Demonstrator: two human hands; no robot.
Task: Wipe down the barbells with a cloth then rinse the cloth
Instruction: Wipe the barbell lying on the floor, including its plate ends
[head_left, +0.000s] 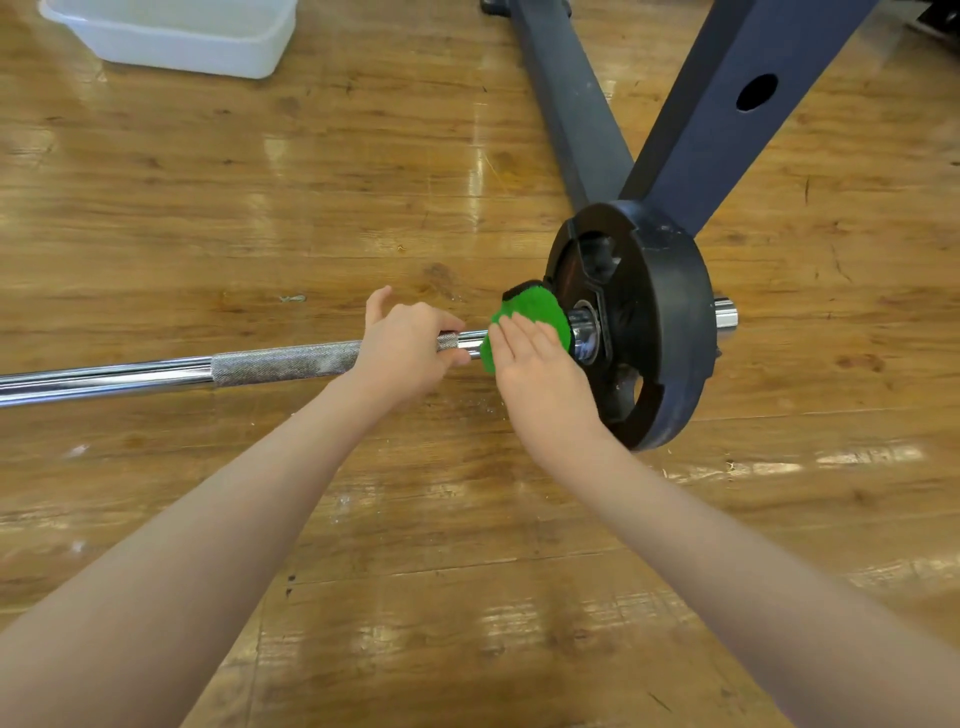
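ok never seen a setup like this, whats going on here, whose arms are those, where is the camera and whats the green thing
There is no machine here. The single picture comes from a wide-angle camera worn on a person's head, looking forward and down, so the two bare arms reaching in from the bottom are that person's own.

On the wooden floor lies a barbell, a long chrome bar with a black weight plate at its right end. The left hand grips the bar just left of the plate. The right hand presses a green cloth with fairly straight fingers against the bar, right beside the plate; this is the wiping.

At the top left stands a white plastic tub, probably for rinsing the cloth; I cannot see whether it holds water. The dark metal beams behind the plate belong to some gym frame.
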